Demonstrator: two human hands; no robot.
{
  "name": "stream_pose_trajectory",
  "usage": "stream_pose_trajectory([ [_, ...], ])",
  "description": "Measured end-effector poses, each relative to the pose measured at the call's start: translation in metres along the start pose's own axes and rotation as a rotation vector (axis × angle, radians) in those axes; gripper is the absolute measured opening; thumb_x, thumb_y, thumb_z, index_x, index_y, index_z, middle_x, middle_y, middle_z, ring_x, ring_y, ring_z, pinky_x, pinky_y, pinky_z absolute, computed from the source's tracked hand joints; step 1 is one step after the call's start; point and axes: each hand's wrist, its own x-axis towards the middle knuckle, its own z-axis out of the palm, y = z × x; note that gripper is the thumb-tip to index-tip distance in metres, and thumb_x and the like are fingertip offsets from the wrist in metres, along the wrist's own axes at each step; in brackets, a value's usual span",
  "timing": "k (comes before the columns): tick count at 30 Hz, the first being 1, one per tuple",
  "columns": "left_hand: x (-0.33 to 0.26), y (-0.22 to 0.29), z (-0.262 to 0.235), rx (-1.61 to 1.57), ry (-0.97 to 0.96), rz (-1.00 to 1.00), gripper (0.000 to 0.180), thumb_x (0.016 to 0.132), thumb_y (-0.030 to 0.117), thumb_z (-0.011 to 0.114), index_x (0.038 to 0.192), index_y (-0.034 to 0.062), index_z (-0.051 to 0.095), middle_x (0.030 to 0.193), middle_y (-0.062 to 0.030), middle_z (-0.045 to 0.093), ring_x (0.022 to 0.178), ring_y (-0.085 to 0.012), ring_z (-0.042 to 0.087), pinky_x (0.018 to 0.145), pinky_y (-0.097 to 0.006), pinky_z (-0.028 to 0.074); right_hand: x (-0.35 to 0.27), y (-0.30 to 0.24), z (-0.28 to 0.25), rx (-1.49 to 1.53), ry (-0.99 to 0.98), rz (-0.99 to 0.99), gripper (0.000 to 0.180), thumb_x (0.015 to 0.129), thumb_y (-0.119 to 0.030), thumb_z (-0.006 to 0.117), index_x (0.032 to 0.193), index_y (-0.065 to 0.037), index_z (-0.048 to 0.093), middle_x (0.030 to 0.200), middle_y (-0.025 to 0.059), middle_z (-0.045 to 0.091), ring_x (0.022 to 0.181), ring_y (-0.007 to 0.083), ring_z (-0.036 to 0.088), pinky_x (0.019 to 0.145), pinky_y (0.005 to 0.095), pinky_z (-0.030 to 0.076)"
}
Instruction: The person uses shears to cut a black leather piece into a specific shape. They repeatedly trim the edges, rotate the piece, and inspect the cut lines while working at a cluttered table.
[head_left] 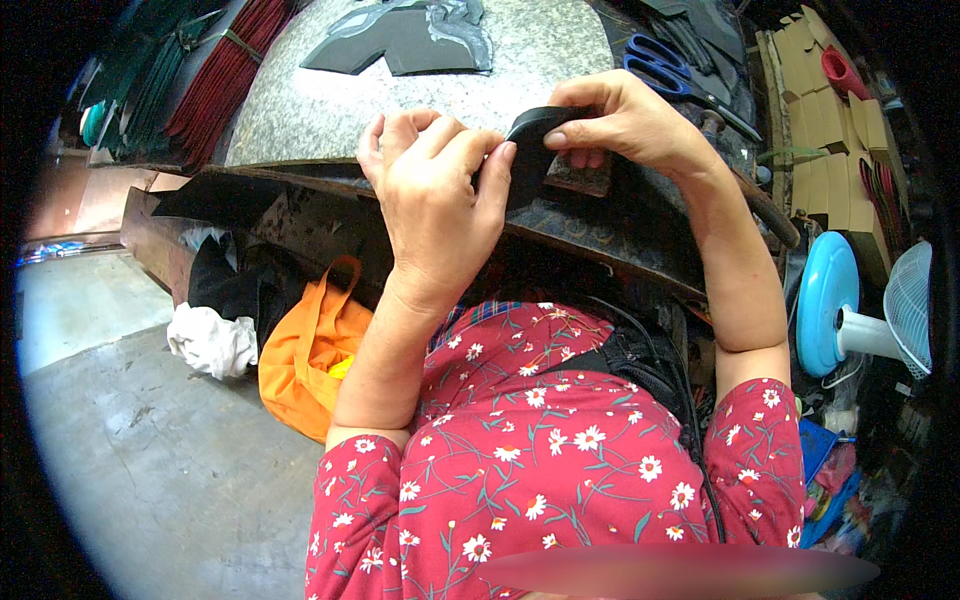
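Observation:
Between my two hands is a black, curved, flexible sheet piece, lifted over the near edge of a speckled stone worktop. My left hand pinches its left edge between thumb and fingers. At its upper right end, my right hand grips it with the thumb on the near side. The lower part of the piece hangs down beside my left thumb. Farther back on the stone lie flat black cut pieces with greyish smears on their surface.
Blue-handled scissors lie right of the stone. Bundled dark red strips are at the far left. An orange bag and a white cloth sit below the bench's left side. At right are stacked cardboard pieces and a blue-and-white fan.

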Motion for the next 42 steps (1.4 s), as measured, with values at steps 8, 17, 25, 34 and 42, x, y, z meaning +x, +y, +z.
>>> stream_pose_trajectory([
  [8, 0.016, 0.007, -0.003, -0.303, 0.052, -0.139, 0.008, 0.079, 0.008, 0.074, 0.08, 0.0057, 0.066, 0.08, -0.0077, 0.063, 0.094, -0.0298, 0.059, 0.092, -0.042, 0.04, -0.001, -0.009, 0.012, 0.079, 0.026, 0.003, 0.029, 0.083, -0.022, 0.081, 0.103, -0.003, 0.072, 0.08, 0.0006, 0.07, 0.064, 0.0074, 0.063, 0.057, 0.0223, 0.052],
  [17, 0.018, 0.035, -0.023, -1.287, -0.179, -0.33, 0.074, 0.085, 0.041, 0.077, 0.138, -0.002, 0.049, 0.124, -0.0127, 0.057, 0.105, -0.0215, 0.059, 0.089, -0.033, 0.049, -0.057, -0.067, 0.012, -1.088, 0.801, -0.938, 0.03, 0.068, -0.008, 0.076, 0.098, -0.007, 0.073, 0.086, 0.0087, 0.068, 0.073, 0.0244, 0.068, 0.064, 0.0315, 0.055],
  [25, 0.012, 0.022, 0.005, -1.286, -0.514, -0.746, 0.045, 0.097, -0.001, 0.055, 0.14, -0.003, 0.042, 0.102, -0.0128, 0.066, 0.082, -0.0186, 0.069, 0.066, -0.029, 0.06, -0.105, -0.015, -0.001, -0.919, 0.501, -0.43, 0.031, 0.083, -0.023, 0.075, 0.109, -0.007, 0.073, 0.104, 0.0105, 0.07, 0.099, 0.0292, 0.066, 0.087, 0.0383, 0.052],
  [34, 0.014, 0.006, 0.002, -0.965, -0.284, -0.575, 0.036, 0.089, -0.002, 0.069, 0.122, 0.0017, 0.055, 0.101, -0.0104, 0.068, 0.067, -0.0115, 0.068, 0.057, -0.022, 0.054, -0.169, 0.033, -0.035, -1.042, 0.693, 0.122, 0.039, 0.087, -0.028, 0.071, 0.118, -0.006, 0.065, 0.109, 0.0123, 0.065, 0.108, 0.0312, 0.06, 0.091, 0.0405, 0.049],
  [42, 0.007, -0.014, 0.016, -0.351, 0.038, 0.203, 0.031, 0.085, -0.003, 0.075, 0.108, 0.0048, 0.056, 0.09, -0.0117, 0.065, 0.066, -0.0196, 0.068, 0.061, -0.031, 0.055, -0.15, 0.034, -0.068, -0.993, 0.651, 0.01, 0.022, 0.089, -0.02, 0.067, 0.104, -0.004, 0.068, 0.103, 0.0116, 0.066, 0.102, 0.0297, 0.061, 0.089, 0.0384, 0.048],
])
